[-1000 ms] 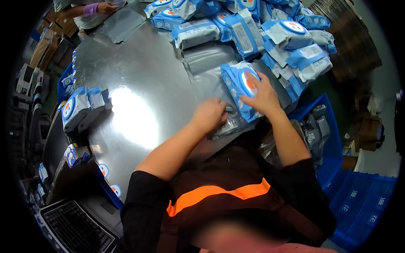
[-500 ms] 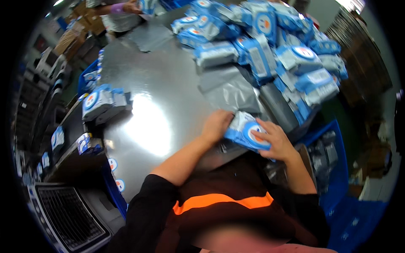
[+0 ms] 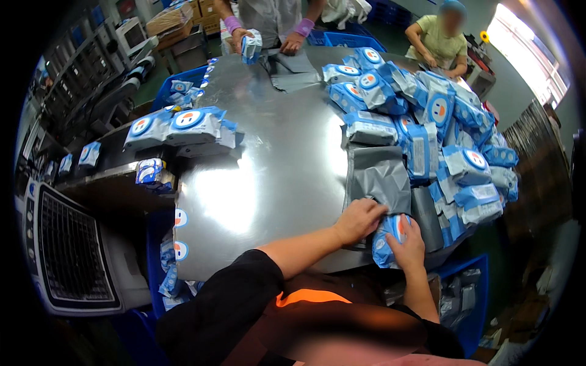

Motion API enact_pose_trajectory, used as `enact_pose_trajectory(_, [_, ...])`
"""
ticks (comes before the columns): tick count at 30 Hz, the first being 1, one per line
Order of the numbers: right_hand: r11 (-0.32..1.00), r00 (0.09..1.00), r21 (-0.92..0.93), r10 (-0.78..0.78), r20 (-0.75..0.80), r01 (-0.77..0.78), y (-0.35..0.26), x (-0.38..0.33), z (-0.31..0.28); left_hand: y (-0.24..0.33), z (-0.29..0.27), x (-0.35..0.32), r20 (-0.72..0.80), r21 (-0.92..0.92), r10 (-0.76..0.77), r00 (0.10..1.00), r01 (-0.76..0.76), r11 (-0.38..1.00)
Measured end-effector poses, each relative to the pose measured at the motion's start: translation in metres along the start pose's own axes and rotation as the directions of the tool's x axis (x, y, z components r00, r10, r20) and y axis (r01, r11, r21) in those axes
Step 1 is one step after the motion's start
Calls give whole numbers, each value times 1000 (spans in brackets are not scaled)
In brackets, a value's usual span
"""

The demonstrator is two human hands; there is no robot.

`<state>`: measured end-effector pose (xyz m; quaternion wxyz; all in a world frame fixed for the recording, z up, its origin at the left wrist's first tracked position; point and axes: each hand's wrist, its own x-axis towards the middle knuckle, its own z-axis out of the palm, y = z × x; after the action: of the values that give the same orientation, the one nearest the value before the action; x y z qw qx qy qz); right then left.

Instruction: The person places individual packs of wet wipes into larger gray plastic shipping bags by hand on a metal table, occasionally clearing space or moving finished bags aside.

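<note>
My right hand (image 3: 408, 247) grips a blue and white soft pack (image 3: 388, 236) at the near edge of the shiny metal table (image 3: 274, 171). My left hand (image 3: 359, 219) holds the near edge of a grey plastic mailer bag (image 3: 379, 180) lying flat on the table, right beside the pack. The pack sits at the bag's near end; whether it is partly inside I cannot tell. A big heap of the same blue packs (image 3: 427, 116) lies beyond and to the right of the bag.
A smaller pile of packs (image 3: 180, 127) lies at the table's left side. Across the table a person's hands hold a pack (image 3: 250, 46) over more grey bags (image 3: 293, 70). Another person sits far right. Blue crates (image 3: 470, 293) stand beside me, a grilled machine (image 3: 73, 256) to my left.
My view has tilted up, showing the far side of the table. Both hands have drawn the pack back from the heap to the near edge of the grey bag.
</note>
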<state>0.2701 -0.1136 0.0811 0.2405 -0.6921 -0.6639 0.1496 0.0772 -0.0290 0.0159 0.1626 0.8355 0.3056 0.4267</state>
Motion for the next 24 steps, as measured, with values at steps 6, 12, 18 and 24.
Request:
enact_pose_trajectory(6, [966, 998, 258, 21, -51, -7, 29, 13, 19, -2, 5, 3, 269, -13, -568, 778, 593, 805])
enact_pose_trajectory(12, [993, 955, -113, -48, -293, 16, 14, 22, 17, 12, -2, 6, 96, -4, -223, 970, 224, 974])
enact_pose_trajectory(18, [599, 933, 768, 359, -4, -227, 17, 37, 15, 19, -11, -24, 359, -87, -378, 854, 434, 897])
enact_pose_trajectory(24, [992, 992, -42, 115, -51, -118, 15, 40, 37, 16, -19, -43, 413, -161, -345, 843, 441, 883])
